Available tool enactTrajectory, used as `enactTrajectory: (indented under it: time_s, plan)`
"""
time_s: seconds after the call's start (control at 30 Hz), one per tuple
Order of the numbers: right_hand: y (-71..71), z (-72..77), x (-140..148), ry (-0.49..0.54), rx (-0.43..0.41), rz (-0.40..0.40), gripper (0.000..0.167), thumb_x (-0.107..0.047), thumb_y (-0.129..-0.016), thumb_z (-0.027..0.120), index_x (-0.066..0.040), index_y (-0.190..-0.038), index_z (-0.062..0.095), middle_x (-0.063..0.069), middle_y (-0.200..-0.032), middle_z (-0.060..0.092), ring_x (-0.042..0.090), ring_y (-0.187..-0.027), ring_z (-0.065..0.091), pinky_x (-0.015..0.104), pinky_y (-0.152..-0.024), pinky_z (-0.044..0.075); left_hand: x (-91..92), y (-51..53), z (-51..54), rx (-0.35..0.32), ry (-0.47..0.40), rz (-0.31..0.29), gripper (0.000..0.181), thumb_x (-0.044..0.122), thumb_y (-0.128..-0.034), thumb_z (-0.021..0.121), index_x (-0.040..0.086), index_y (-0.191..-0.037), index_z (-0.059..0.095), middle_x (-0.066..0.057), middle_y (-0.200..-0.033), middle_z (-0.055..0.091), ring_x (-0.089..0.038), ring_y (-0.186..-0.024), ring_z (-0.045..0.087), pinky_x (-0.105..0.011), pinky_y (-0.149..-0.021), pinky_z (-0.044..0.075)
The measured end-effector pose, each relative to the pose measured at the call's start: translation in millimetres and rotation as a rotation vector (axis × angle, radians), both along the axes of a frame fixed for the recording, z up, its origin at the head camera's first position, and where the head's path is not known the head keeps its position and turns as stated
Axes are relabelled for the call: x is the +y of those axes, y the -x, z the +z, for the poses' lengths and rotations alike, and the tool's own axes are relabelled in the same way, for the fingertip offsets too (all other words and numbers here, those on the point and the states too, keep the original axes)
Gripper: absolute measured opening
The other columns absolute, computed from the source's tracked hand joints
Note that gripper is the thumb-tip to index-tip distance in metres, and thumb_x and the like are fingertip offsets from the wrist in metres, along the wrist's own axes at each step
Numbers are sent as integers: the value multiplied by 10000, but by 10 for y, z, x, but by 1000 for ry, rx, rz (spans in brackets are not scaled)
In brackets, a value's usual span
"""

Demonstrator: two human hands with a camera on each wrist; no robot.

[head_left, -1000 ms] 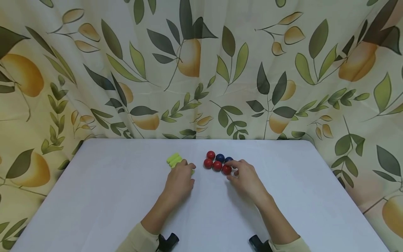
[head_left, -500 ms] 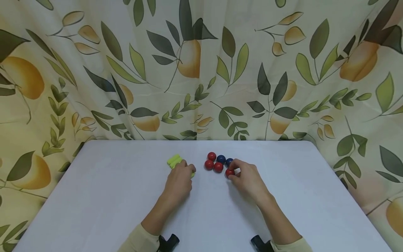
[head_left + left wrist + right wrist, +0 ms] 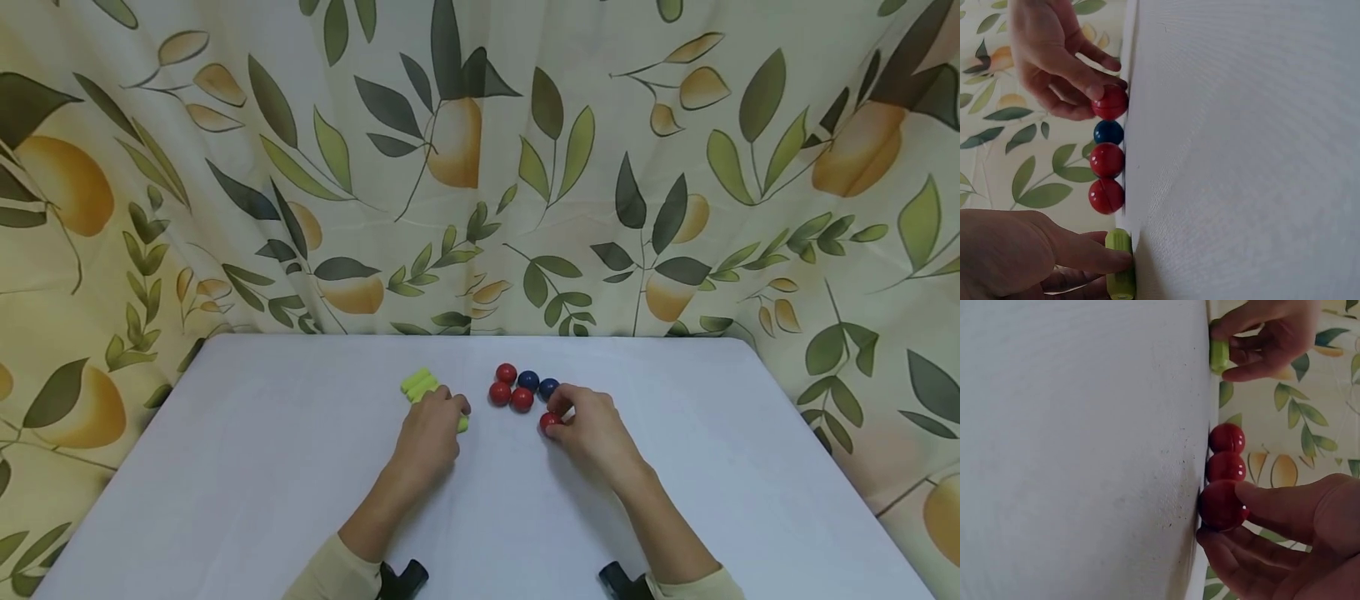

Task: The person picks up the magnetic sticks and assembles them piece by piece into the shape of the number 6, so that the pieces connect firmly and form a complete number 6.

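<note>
My right hand [image 3: 596,425] pinches a red ball [image 3: 1221,505] between thumb and fingers, low at the white table. Just behind it, several more red balls [image 3: 500,393] and two dark blue balls [image 3: 528,381] sit close together. My left hand [image 3: 429,429] has thumb and fingers around a short lime-green cylinder [image 3: 1120,265], which rests on or near the tabletop. More lime-green cylinders [image 3: 418,383] lie side by side beyond the left fingers, partly covered by that hand. The head view hides most of the held green piece.
The white tabletop [image 3: 247,467] stretches out on both sides and in front of the hands. A curtain [image 3: 480,208] printed with leaves and fruit hangs behind its far edge. Black wrist devices [image 3: 403,579] sit by both sleeves.
The right hand has drawn one red ball toward the person and slightly right, away from the other balls. The left hand stays nearly in place, with more of its green cylinder showing.
</note>
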State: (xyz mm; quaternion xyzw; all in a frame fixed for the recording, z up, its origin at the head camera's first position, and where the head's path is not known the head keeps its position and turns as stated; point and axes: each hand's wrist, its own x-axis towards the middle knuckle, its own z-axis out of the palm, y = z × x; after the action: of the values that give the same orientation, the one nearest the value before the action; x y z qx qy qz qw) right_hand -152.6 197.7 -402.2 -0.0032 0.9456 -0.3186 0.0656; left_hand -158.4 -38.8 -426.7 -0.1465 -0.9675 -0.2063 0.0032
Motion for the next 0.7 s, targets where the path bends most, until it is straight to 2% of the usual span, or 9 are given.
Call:
enactTrajectory:
  time_s: [0.13,0.43,0.7]
  plan:
    - [0,-8,36,-1,-13,20,224,-70,-891,797,-78,-1112,761,90,-1025,714,237,-915,643,338,-763,606,12,-3,5,-29,4,-9,340,-110,-784,789,49,-1083,773,-109,-1004,636,-249,-899,586,-377,-752,574]
    - [22,-22,94,-3,-32,27,222,-89,-888,801,-101,-1107,771,82,-1001,736,224,-919,677,360,-785,612,31,-23,27,-48,10,-38,317,-115,-795,789,69,-1053,801,-98,-989,657,-243,-921,593,-376,-789,578]
    - [16,0,101,4,-37,42,255,-77,-873,810,-87,-1123,766,84,-1038,734,228,-937,676,366,-796,615,48,-39,38,-86,-75,-58,324,-136,-843,707,67,-1077,802,-59,-961,672,-195,-898,603,-356,-816,577]
